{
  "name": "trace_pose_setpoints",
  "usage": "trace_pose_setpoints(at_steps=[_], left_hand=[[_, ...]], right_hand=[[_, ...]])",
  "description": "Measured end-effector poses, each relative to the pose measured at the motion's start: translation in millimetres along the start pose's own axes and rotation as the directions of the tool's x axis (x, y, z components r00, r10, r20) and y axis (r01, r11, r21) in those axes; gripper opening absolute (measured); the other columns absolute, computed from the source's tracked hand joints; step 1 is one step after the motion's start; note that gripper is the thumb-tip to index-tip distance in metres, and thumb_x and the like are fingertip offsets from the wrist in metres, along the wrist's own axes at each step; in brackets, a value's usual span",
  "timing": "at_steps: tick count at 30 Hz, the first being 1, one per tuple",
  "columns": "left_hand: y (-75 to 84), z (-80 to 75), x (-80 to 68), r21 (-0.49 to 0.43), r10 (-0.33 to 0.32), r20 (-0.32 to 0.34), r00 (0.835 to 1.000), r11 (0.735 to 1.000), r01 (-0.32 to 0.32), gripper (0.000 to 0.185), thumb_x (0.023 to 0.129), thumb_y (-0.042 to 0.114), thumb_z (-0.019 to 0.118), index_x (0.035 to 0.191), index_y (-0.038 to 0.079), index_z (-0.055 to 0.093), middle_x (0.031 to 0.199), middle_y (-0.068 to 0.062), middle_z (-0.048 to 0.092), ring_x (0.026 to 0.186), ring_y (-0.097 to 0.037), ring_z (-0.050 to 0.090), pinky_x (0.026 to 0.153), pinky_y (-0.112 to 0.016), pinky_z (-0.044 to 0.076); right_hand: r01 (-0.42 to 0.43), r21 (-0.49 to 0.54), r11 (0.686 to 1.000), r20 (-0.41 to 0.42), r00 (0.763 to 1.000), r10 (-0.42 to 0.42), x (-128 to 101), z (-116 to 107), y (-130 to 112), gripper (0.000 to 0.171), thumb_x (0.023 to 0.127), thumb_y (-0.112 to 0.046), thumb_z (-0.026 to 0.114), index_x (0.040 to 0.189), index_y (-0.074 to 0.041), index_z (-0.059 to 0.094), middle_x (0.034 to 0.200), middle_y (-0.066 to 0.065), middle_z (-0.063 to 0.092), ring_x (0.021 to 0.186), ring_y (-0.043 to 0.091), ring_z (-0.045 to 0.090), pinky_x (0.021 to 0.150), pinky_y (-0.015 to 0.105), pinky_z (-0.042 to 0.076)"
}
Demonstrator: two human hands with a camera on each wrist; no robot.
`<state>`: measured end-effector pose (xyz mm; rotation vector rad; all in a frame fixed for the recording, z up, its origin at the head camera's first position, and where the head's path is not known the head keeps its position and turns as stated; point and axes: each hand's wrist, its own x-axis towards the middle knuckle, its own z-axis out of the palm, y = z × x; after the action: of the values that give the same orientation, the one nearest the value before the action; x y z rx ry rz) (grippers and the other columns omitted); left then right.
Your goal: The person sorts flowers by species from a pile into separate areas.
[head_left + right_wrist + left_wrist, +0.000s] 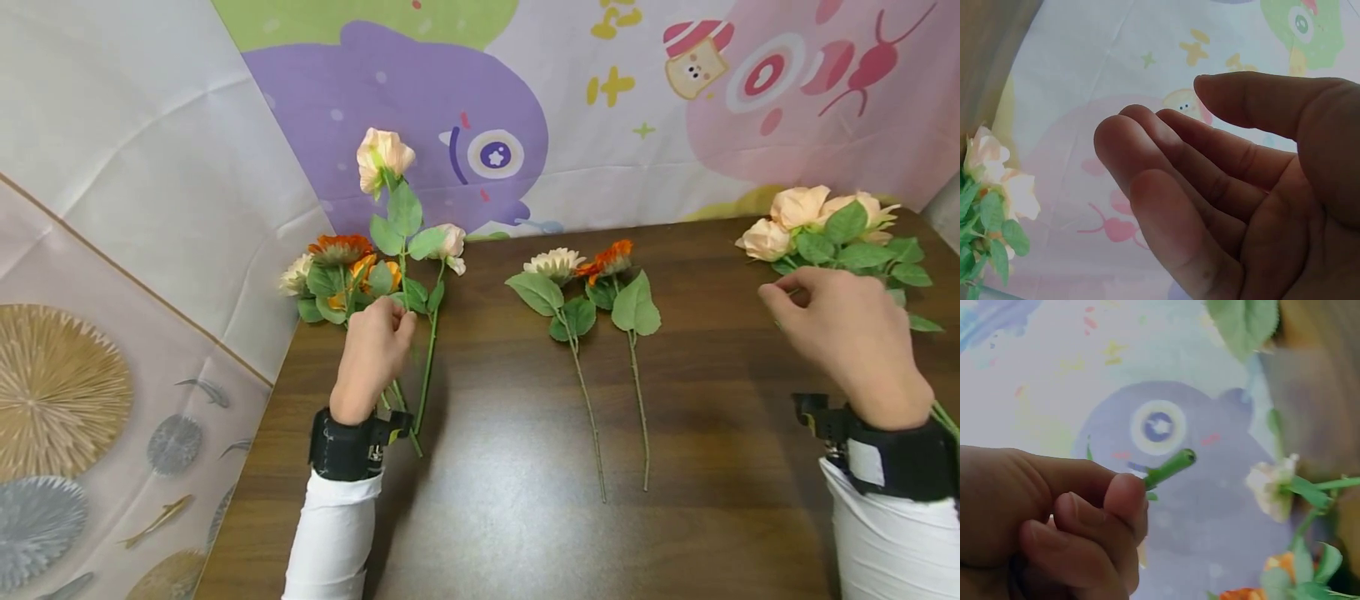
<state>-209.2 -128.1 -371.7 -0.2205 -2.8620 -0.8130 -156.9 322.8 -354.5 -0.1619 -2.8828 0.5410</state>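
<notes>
My left hand [372, 344] pinches a green stem [1170, 467] of the flower bunch [375, 250] at the table's [510, 517] ten o'clock. My right hand [847, 333], fingers relaxed and apart, hovers by peach roses [817, 221] at two o'clock.

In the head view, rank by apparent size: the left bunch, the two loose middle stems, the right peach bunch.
1. Left mixed orange-and-peach artificial flower bunch, largest.
2. Two loose green-stemmed flowers.
3. Right peach rose bunch; partly hidden by right hand, so unsure.
</notes>
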Motion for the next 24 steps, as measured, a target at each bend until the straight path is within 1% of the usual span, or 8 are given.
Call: trace_pose_setpoints(at_steps=[4, 7, 11, 14, 17, 19, 21, 24], left_hand=[[11.8, -8.1, -7.8, -0.047, 0.038, -0.072, 0.997, 0.998, -0.042, 0.015, 0.1, 0.014, 0.057, 0.092, 0.001, 0.06, 0.07, -0.009, 0.064, 0.051, -0.019, 0.053, 0.052, -0.03, 0.04], [20.7, -11.8, -13.6, -0.075, 0.081, -0.134, 0.988, 0.993, -0.091, 0.014, 0.099, 0.014, 0.058, 0.095, 0.002, 0.062, 0.071, -0.009, 0.065, 0.052, -0.018, 0.054, 0.052, -0.03, 0.04], [32.4, -12.1, -20.3, -0.104, 0.158, -0.211, 0.965, 0.978, -0.183, 0.012, 0.098, 0.012, 0.061, 0.094, 0.001, 0.062, 0.07, -0.008, 0.066, 0.053, -0.016, 0.055, 0.051, -0.027, 0.039], [42.1, -8.8, -25.0, -0.116, 0.215, -0.246, 0.945, 0.962, -0.249, 0.011, 0.097, 0.011, 0.062, 0.092, 0.001, 0.061, 0.068, -0.007, 0.065, 0.053, -0.014, 0.055, 0.05, -0.026, 0.039], [52.8, -1.7, -29.9, -0.127, 0.261, -0.251, 0.932, 0.946, -0.299, 0.011, 0.096, 0.009, 0.063, 0.091, 0.0, 0.06, 0.068, -0.007, 0.065, 0.052, -0.013, 0.054, 0.049, -0.025, 0.04], [60.3, 4.8, -33.7, -0.137, 0.289, -0.24, 0.927, 0.935, -0.327, 0.01, 0.096, 0.009, 0.064, 0.091, 0.001, 0.06, 0.068, -0.006, 0.065, 0.052, -0.011, 0.053, 0.049, -0.025, 0.04], [67.7, 12.0, -37.8, -0.148, 0.318, -0.219, 0.922, 0.923, -0.354, 0.01, 0.096, 0.009, 0.065, 0.091, 0.002, 0.06, 0.068, -0.004, 0.065, 0.051, -0.01, 0.051, 0.048, -0.024, 0.04], [77.7, 22.4, -44.9, -0.167, 0.365, -0.18, 0.913, 0.904, -0.394, 0.011, 0.095, 0.009, 0.066, 0.09, 0.003, 0.059, 0.068, -0.002, 0.064, 0.052, -0.007, 0.049, 0.048, -0.022, 0.04]], right_hand=[[0.02, 0.008, 1.0, -0.001, 1.0, -0.02, 0, 3, -3, 0.033, 0.097, -0.026, 0.061, 0.103, 0.004, 0.07, 0.08, 0.021, 0.068, 0.067, 0.041, 0.061, 0.049, 0.048, 0.041], [0.059, 0.026, 0.998, -0.004, 0.998, -0.059, 0, 8, -9, 0.03, 0.096, -0.024, 0.061, 0.103, 0.004, 0.07, 0.08, 0.021, 0.068, 0.064, 0.037, 0.061, 0.047, 0.045, 0.039], [0.153, 0.08, 0.985, -0.029, 0.988, -0.151, -2, 16, -23, 0.023, 0.095, -0.022, 0.064, 0.101, -0.001, 0.071, 0.079, 0.017, 0.07, 0.063, 0.032, 0.062, 0.047, 0.041, 0.039], [0.246, 0.149, 0.958, -0.048, 0.969, -0.242, -6, 24, -38, 0.017, 0.094, -0.018, 0.067, 0.1, -0.004, 0.073, 0.079, 0.012, 0.071, 0.062, 0.026, 0.062, 0.05, 0.038, 0.042], [0.335, 0.24, 0.911, -0.056, 0.942, -0.332, -12, 32, -55, 0.013, 0.093, -0.014, 0.069, 0.102, -0.006, 0.073, 0.08, 0.007, 0.072, 0.065, 0.019, 0.063, 0.054, 0.033, 0.045], [0.394, 0.306, 0.867, -0.069, 0.917, -0.392, -17, 39, -66, 0.012, 0.091, -0.01, 0.071, 0.103, -0.006, 0.074, 0.083, 0.005, 0.073, 0.067, 0.016, 0.064, 0.058, 0.031, 0.047], [0.449, 0.362, 0.817, -0.083, 0.889, -0.451, -22, 45, -78, 0.014, 0.09, -0.006, 0.071, 0.103, -0.006, 0.074, 0.085, 0.003, 0.073, 0.068, 0.012, 0.064, 0.058, 0.028, 0.049], [0.524, 0.445, 0.726, -0.111, 0.837, -0.536, -30, 54, -93, 0.018, 0.088, -0.001, 0.073, 0.105, -0.007, 0.075, 0.089, 0.001, 0.074, 0.068, 0.007, 0.061, 0.058, 0.022, 0.05]])
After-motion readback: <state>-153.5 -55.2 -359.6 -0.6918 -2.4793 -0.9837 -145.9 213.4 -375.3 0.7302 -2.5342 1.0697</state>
